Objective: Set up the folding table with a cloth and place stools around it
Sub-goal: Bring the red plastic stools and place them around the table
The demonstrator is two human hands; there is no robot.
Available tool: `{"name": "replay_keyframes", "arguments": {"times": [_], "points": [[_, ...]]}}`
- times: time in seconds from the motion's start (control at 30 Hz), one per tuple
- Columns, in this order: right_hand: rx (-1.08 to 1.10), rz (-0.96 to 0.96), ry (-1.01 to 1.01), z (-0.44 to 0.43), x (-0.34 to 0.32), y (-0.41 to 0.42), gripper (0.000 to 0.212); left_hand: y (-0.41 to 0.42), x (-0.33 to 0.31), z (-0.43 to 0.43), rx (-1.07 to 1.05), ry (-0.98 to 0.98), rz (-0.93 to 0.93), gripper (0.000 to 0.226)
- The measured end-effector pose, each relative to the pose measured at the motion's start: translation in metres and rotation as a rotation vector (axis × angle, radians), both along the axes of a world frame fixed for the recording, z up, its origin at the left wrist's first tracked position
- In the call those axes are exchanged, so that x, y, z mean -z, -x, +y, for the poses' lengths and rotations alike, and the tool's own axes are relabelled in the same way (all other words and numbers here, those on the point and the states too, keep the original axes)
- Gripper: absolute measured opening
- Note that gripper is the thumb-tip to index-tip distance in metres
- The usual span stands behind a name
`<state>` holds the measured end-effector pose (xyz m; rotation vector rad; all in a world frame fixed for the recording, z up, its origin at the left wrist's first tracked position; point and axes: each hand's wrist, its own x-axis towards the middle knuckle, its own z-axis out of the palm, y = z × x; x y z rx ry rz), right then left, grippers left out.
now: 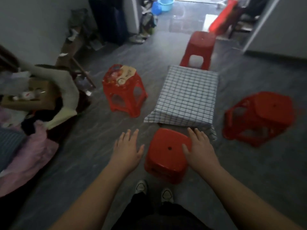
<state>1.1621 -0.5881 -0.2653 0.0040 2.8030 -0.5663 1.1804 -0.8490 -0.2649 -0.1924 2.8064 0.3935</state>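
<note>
A low table stands on the floor under a blue-and-white checked cloth (187, 95). Red plastic stools ring it: one at the near end (166, 155), one at the far end (198, 48), one on the right (259, 117), and one on the left (123, 90) with papers and small items on its seat. My right hand (198, 150) lies flat, fingers apart, on the near stool's right edge. My left hand (127, 150) hovers open just left of that stool, not touching it.
A heap of clothes, a cardboard box and bedding (33, 113) fills the left side. Wooden furniture and shoes line the far left wall. A blue basin (165, 3) and a red object (222, 19) lie beyond the doorway. My feet (152, 190) stand behind the near stool.
</note>
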Motion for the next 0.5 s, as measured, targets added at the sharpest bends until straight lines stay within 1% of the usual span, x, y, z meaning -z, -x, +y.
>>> {"name": "replay_keyframes", "arguments": {"times": [0.17,0.27,0.4,0.5], "points": [[0.224,0.004,-0.024,0.02,0.015,-0.006,0.072,0.061,0.037,0.021,0.225,-0.07,-0.065,0.073],[0.359,-0.027,-0.037,0.019,0.03,-0.01,0.071,0.09,0.062,0.026,0.345,-0.088,-0.111,0.074],[0.495,-0.093,0.038,0.008,0.076,-0.01,0.072,0.114,0.098,0.028,0.417,-0.107,-0.159,0.074],[0.544,-0.156,0.084,0.001,0.123,-0.003,0.072,0.123,0.139,0.029,0.418,-0.128,-0.216,0.073]]}}
